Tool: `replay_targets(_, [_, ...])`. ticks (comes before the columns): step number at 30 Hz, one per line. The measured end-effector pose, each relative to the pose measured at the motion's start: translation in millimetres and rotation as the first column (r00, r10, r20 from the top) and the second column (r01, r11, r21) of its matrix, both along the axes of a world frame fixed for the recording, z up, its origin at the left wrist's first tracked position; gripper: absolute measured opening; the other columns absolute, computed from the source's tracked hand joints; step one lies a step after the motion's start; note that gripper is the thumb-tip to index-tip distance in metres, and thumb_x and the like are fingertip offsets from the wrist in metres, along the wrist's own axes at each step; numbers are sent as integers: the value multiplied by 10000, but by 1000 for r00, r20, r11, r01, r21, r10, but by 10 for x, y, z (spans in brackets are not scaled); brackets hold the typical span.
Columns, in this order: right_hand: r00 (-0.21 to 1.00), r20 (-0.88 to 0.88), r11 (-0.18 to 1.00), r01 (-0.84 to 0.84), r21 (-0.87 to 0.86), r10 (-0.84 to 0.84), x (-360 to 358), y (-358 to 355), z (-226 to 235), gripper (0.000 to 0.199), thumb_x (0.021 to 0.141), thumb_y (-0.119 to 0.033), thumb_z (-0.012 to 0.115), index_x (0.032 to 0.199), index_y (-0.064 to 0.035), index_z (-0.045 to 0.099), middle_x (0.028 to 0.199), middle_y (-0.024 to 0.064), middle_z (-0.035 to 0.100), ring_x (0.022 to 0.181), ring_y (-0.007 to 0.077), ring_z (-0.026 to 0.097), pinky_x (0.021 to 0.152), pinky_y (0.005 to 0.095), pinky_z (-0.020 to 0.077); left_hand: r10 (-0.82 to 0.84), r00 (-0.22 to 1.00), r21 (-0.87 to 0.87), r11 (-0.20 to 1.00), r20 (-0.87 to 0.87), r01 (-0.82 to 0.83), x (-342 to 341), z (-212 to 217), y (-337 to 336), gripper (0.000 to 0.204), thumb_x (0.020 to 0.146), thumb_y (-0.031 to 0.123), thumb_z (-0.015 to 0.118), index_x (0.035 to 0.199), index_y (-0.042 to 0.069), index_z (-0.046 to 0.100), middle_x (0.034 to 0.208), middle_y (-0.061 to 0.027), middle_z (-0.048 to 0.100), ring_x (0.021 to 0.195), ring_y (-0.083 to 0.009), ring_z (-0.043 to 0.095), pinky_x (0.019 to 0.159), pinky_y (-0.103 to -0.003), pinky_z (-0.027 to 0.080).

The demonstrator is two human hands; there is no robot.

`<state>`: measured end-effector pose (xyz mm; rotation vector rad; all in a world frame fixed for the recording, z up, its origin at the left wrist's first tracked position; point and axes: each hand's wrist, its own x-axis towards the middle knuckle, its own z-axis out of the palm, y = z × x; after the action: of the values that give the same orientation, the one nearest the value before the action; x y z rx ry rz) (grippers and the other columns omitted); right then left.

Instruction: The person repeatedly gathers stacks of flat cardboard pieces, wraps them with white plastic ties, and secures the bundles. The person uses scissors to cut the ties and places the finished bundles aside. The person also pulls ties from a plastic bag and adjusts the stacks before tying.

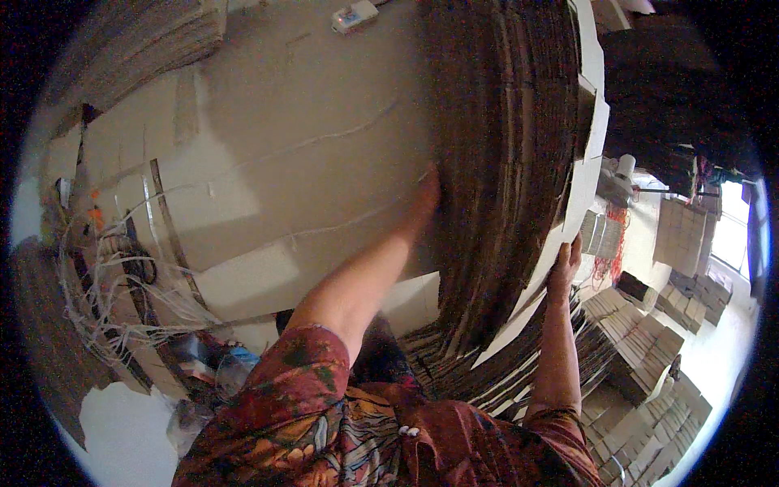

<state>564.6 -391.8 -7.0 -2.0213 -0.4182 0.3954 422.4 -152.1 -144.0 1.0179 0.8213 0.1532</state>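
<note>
A thick stack of brown cardboard sheets (503, 162) stands in front of me, its layered edges facing me and a pale sheet (591, 138) along its right side. My left hand (428, 195) grips the stack's left side, its fingers mostly lost in shadow. On the right side, my right hand (565, 264) is closed round the edge of the pale outer sheet. Both arms reach forward with the stack between them.
Pale flat cardboard (324, 105) with loose strings spreads to the left, a small white box (355, 16) at its far end. Tangled clear plastic strapping (122, 284) lies at the left. Bundled cardboard (641, 333) and a bright window (733, 223) are at the right.
</note>
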Motion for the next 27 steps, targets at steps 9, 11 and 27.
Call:
replay_targets(9, [998,36,998,-60,25,59,-113,80,80,595,779,-239,562,1269,17,341,1221,124,439,1122,209,403,962,328,289,37,999,-30,999,-4,-37,38,35,-122,641,903,492,235,1233,-34,395,1219,-207,452,1145,-321,413,966,-376,304])
replay_targets(11, [999,30,999,-33,-3,33,-122,66,75,605,773,-234,561,1274,18,332,1222,125,437,1124,208,401,964,326,286,54,998,-36,998,-11,-54,61,11,-130,657,902,505,227,1244,-33,387,1235,-204,444,1162,-316,403,977,-372,296])
replay_targets(27, [998,20,994,-57,-97,60,-408,-161,340,769,715,-440,623,1261,34,359,1206,141,455,1110,235,419,950,352,304,-88,995,-36,995,45,90,-266,472,-7,690,895,536,214,1303,-10,323,1348,-182,325,1249,-306,305,1034,-365,222])
